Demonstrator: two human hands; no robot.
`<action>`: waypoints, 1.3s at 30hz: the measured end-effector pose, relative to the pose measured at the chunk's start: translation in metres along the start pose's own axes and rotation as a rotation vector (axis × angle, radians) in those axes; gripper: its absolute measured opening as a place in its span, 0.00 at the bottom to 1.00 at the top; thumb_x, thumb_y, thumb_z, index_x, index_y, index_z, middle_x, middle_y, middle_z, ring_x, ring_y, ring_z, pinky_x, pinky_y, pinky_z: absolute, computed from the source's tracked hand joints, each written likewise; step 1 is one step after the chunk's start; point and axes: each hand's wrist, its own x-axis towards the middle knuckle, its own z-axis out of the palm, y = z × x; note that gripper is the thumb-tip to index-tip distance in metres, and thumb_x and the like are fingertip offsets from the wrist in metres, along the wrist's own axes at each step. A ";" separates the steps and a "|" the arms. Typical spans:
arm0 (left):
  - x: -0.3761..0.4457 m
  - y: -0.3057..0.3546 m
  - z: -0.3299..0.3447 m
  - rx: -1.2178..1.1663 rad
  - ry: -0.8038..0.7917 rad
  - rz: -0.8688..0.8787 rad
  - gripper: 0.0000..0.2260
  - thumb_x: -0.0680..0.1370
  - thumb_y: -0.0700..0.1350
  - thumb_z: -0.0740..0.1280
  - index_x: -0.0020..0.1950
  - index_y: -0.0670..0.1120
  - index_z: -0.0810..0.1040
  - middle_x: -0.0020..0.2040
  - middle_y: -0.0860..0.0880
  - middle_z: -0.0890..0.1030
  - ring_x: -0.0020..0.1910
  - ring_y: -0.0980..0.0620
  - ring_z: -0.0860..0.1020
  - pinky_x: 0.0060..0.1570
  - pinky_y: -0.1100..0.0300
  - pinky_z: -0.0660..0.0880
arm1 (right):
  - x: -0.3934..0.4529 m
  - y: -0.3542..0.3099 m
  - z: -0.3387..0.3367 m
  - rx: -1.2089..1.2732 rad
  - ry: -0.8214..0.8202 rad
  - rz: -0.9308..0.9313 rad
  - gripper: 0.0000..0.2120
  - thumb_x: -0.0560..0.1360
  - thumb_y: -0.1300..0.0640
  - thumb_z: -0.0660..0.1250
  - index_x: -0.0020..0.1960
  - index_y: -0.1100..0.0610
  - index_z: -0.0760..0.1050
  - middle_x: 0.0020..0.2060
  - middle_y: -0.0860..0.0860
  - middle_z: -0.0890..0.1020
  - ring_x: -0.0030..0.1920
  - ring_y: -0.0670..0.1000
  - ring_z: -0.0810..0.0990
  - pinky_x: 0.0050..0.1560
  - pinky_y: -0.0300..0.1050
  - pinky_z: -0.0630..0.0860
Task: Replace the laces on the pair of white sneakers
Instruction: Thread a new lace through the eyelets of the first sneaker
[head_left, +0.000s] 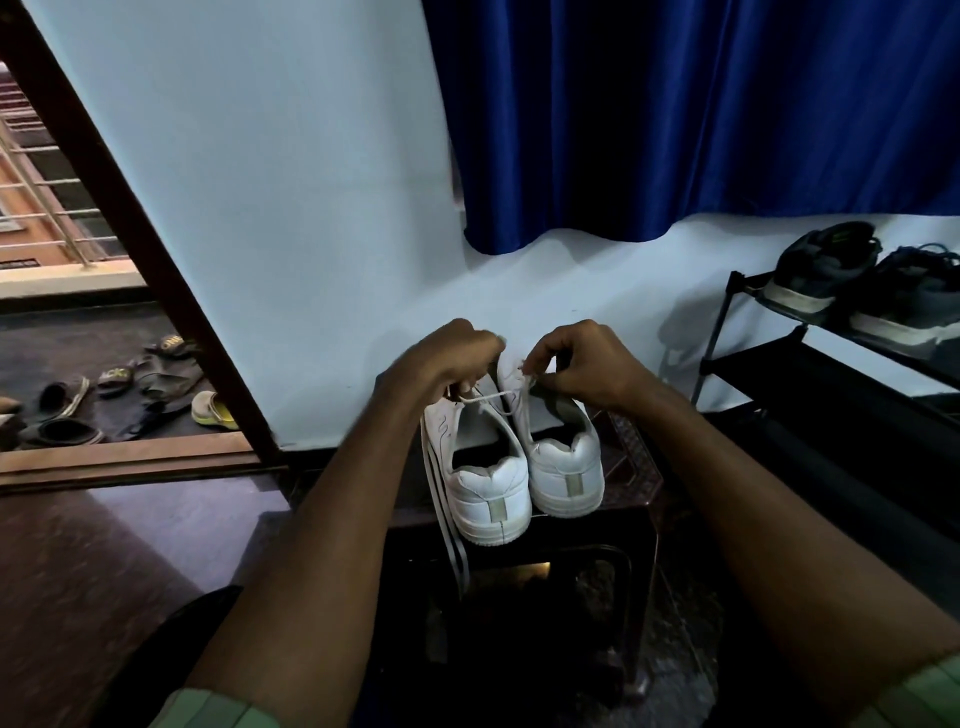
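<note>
Pale blue wall and a dark blue curtain fill the view behind a dark stool, which carries the two white sneakers side by side, heels toward me. My left hand is curled over the front of the left sneaker, pinching one end of a white lace. My right hand hovers over the right sneaker, fingers curled, thumb and forefinger pinching the same lace near its other end. That lace runs between both hands above the tongues. Two more flat laces hang off the stool's left front edge, just beside the left sneaker. Right of the stool stands a black shoe rack with dark shoes on top. Left of the stool, beyond the doorway, sandals lie scattered.
</note>
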 end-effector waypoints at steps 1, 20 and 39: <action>-0.003 0.000 -0.002 0.043 -0.041 -0.030 0.07 0.82 0.43 0.63 0.50 0.40 0.78 0.31 0.46 0.69 0.24 0.52 0.64 0.32 0.61 0.63 | 0.001 0.001 0.000 0.003 -0.005 0.003 0.10 0.68 0.64 0.77 0.45 0.51 0.88 0.39 0.45 0.87 0.33 0.41 0.81 0.38 0.34 0.75; 0.010 -0.013 0.028 0.716 0.001 0.258 0.11 0.77 0.50 0.69 0.57 0.59 0.85 0.62 0.53 0.83 0.64 0.45 0.76 0.66 0.47 0.63 | 0.003 0.003 0.002 0.206 0.036 0.105 0.16 0.70 0.70 0.67 0.45 0.54 0.88 0.40 0.47 0.88 0.43 0.48 0.86 0.49 0.50 0.84; 0.018 -0.014 0.006 -0.018 0.296 0.455 0.13 0.82 0.53 0.67 0.42 0.51 0.85 0.31 0.57 0.79 0.30 0.59 0.74 0.35 0.61 0.69 | 0.021 -0.018 0.011 0.707 0.188 0.219 0.08 0.77 0.59 0.74 0.54 0.62 0.85 0.44 0.53 0.87 0.41 0.44 0.82 0.43 0.34 0.75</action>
